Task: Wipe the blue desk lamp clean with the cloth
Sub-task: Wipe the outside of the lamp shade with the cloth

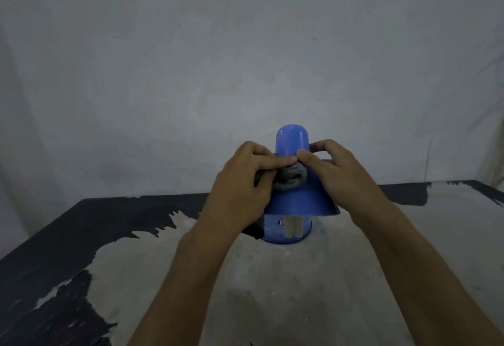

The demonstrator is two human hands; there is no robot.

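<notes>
A blue desk lamp point(296, 198) stands on the table with its cone shade facing me and its round base point(286, 232) below. A white bulb shows under the shade. A bunched grey cloth point(289, 178) lies against the shade's narrow upper part. My left hand point(242, 184) is closed around the cloth's left side and presses it on the shade. My right hand point(338, 171) rests on the right of the shade, its thumb and fingertips pinching the cloth's top edge. A dark end of the cloth hangs below my left wrist.
The table point(272, 291) has a worn top, pale in the middle with black patches at the left and along the back edge. A plain grey wall point(245, 59) rises close behind the lamp.
</notes>
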